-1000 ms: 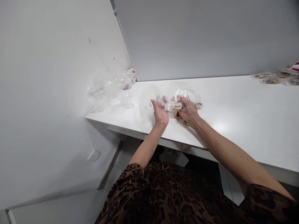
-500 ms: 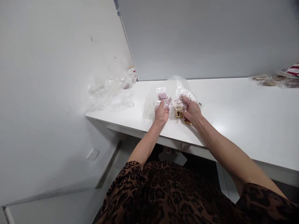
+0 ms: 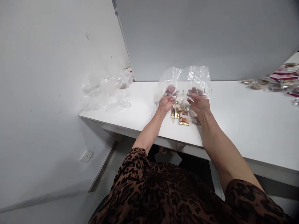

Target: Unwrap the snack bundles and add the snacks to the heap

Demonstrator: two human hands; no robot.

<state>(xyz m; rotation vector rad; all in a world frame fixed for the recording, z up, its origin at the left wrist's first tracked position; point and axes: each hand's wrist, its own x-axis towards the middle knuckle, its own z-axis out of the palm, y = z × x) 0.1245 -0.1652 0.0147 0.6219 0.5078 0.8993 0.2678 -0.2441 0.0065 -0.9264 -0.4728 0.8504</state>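
Note:
A large clear plastic bag stands spread between my two hands above the white table. My left hand is closed at the bag's lower left, against a pinkish-red item showing at the plastic; whether it lies inside the bag I cannot tell. My right hand grips the bag's lower right side, its fingertips partly behind or under the film. Just below and between the hands lie a gold packet and a gold packet with a picture on it. A small brownish wrapped item lies beside my right wrist.
Crumpled clear plastic bags pile up at the table's left end against the wall. Wrapped brownish pieces and red-and-white packs lie at the far right. A grey panel stands along the back of the white table.
The bag has been raised and spread wider. My right hand has moved away from the gold packets, which now show more fully on the table. The view has shifted slightly to the right.

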